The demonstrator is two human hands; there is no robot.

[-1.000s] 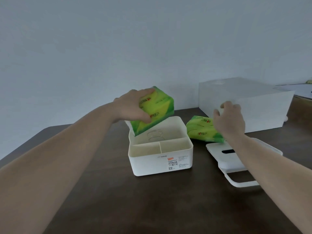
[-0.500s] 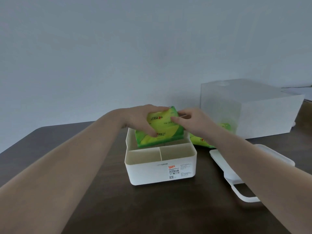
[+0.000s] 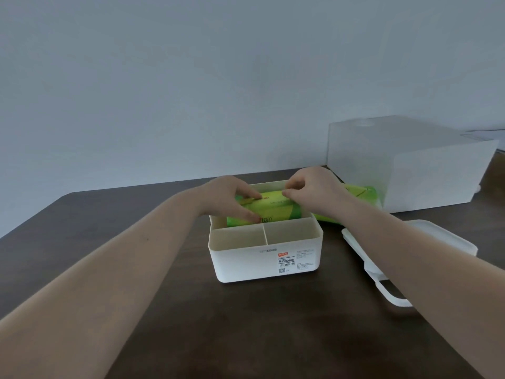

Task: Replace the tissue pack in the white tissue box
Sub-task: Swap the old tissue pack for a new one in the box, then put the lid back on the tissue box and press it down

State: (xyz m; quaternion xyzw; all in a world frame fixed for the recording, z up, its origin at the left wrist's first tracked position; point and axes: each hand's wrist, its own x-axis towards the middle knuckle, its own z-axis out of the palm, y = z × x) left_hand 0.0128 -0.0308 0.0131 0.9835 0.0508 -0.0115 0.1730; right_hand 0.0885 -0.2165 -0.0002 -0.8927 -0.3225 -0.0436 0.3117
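While the white tissue box [image 3: 263, 258] sits open on the tabletop [image 3: 136, 269], your left hand [image 3: 232, 196] and right hand [image 3: 314, 191] both clamp their fingers [image 3: 251, 216] on the green tissue pack [image 3: 276, 210], which lies in the box's rear compartment beneath them.

Dark brown bench [image 3: 191, 310] w/ plain grey wall [image 3: 218, 77] behind. Big translucent white plastic bin [image 3: 426, 170] at far right, upside down, near wall. White sheet [image 3: 489, 134] behind it, mostly hidden.
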